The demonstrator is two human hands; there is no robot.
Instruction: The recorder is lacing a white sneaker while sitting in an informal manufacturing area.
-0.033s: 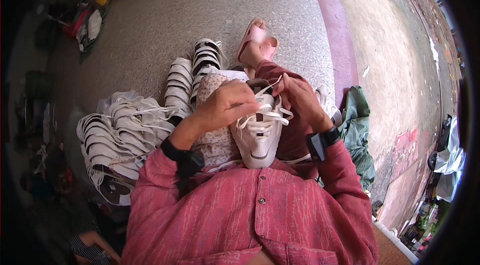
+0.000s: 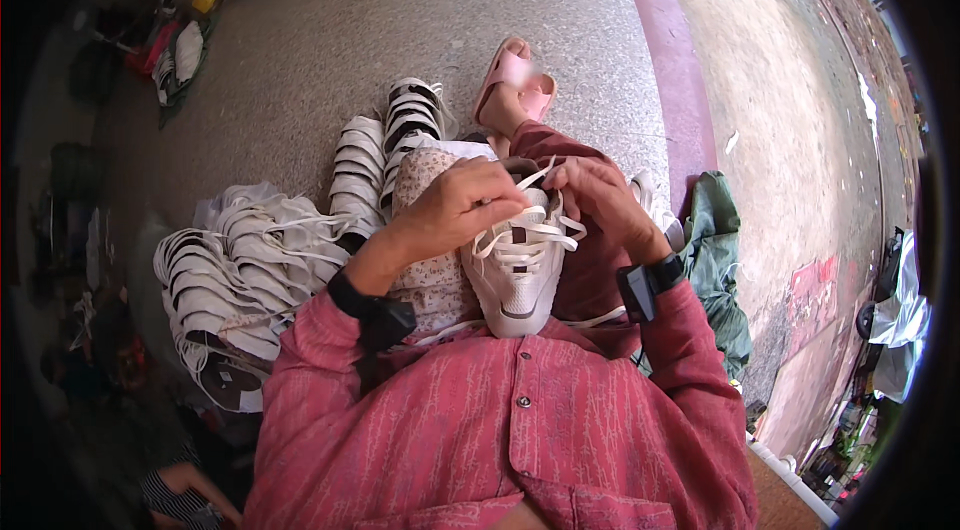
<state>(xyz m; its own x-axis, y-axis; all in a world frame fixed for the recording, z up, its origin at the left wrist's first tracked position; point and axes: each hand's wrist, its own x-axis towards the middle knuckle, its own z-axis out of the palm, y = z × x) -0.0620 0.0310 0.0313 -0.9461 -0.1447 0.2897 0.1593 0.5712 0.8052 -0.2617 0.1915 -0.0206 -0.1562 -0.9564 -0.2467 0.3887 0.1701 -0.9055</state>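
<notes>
A white sneaker [image 2: 510, 292] rests on my lap, its toe towards me and its heel end away. White shoelace [image 2: 540, 230] criss-crosses its tongue, with loose loops over both sides. Above the left of the opening, my left hand [image 2: 465, 202] is closed, thumb and fingers pinched at the lace by the upper eyelets. My right hand [image 2: 597, 192] pinches lace at the right of the opening, and a lace end sticks up beside its fingertips. The fingers partly hide the upper eyelets.
Nested stacks of white shoe parts [image 2: 250, 265] with trailing laces lie to my left. More stacks [image 2: 358, 170] stand beyond my patterned cloth-covered leg. Green cloth [image 2: 712, 260] lies at my right. My foot in a pink sandal [image 2: 515, 70] is ahead on the speckled floor [image 2: 330, 40].
My left hand has shifted slightly right, towards the lace. The fingers of my right hand have dropped a little and moved closer to the left hand. The shoe stays in place.
</notes>
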